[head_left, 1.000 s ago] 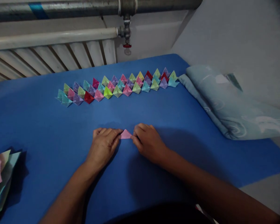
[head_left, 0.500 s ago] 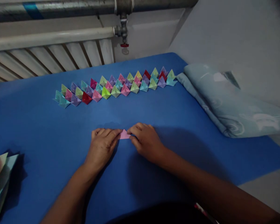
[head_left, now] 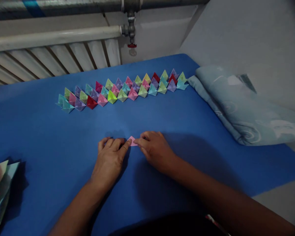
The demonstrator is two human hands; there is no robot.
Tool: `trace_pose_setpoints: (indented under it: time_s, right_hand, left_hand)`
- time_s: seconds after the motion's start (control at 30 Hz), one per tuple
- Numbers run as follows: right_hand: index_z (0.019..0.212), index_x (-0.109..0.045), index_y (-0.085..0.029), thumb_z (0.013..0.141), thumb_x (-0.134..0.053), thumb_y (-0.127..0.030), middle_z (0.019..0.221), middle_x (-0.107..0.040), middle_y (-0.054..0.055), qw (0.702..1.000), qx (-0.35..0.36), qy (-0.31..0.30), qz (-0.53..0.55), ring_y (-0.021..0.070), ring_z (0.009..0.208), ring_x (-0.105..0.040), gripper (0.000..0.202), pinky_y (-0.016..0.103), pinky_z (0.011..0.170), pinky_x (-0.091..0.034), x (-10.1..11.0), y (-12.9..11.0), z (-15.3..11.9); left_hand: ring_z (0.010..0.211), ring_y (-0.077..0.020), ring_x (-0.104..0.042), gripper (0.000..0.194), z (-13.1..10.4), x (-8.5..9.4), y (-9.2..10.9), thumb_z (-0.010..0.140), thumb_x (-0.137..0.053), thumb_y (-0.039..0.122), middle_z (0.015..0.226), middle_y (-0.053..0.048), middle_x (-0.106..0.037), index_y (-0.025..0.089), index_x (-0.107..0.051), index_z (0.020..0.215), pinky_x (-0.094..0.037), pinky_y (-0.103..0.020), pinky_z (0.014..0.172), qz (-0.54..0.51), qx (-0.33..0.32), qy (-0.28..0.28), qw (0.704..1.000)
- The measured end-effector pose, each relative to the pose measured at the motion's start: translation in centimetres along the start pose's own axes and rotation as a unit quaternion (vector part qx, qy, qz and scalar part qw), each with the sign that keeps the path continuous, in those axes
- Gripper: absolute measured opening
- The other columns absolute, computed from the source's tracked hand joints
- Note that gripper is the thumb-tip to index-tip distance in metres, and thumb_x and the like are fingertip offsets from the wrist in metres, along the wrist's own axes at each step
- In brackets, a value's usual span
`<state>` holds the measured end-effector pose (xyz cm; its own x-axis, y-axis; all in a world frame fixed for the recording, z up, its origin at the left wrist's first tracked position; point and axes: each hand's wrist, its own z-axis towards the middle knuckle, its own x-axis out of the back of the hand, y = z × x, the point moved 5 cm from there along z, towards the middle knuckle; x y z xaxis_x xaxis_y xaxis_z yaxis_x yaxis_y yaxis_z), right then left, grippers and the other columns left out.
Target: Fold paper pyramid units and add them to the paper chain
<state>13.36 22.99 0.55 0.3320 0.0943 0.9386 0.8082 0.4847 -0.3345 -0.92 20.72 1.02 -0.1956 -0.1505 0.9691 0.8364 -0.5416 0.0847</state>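
Two hands, the left hand [head_left: 110,158] and right hand [head_left: 156,150], press a pink paper [head_left: 131,142] between them — apparently a crease in hand, calling next for steady fingertip pressure. Fingers are bent; whether they pinch, I can't tell. The paper looks small, peaked — its sides partly covered.

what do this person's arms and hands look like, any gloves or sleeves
The left hand and right hand are both ungloved. No sleeve shows on the left forearm or right forearm, and no watch or bracelet is visible.
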Motion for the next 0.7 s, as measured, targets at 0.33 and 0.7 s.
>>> trace_pose_setpoints:
  time_s: [0.33, 0.7]
  right_hand:
    - [0.127, -0.059, -0.026, 0.092, -0.048, -0.014, 0.118, -0.063, 0.008, 0.995, 0.046, -0.018, -0.085, 0.024, 0.091, -0.052, 0.039, 0.038, 0.073, -0.033, 0.1, -0.5, -1.2]
    - [0.131, -0.054, -0.021, 0.089, -0.044, -0.011, 0.133, -0.056, 0.011, 0.993, 0.076, 0.004, -0.088, 0.0284, 0.106, -0.046, 0.045, 0.043, 0.08, -0.033, 0.2, 0.4, -3.4]
  left_hand:
    - [0.102, -0.0303, -0.057, 0.048, -0.6, -0.1, 3.0, 0.084, -0.038, 0.003, 0.118, -0.015, -0.065, 0.011, -0.056, 0.127, -0.039, -0.055, 0.095, 0.069, 0.037, -0.019, 0.997]
    - [0.103, -0.0325, -0.059, 0.051, -1.2, 0.3, 3.4, 0.08, -0.034, 0.0, 0.114, -0.014, -0.067, 0.012, -0.058, 0.124, -0.033, -0.06, 0.099, 0.047, 0.072, 0.0, 0.996]
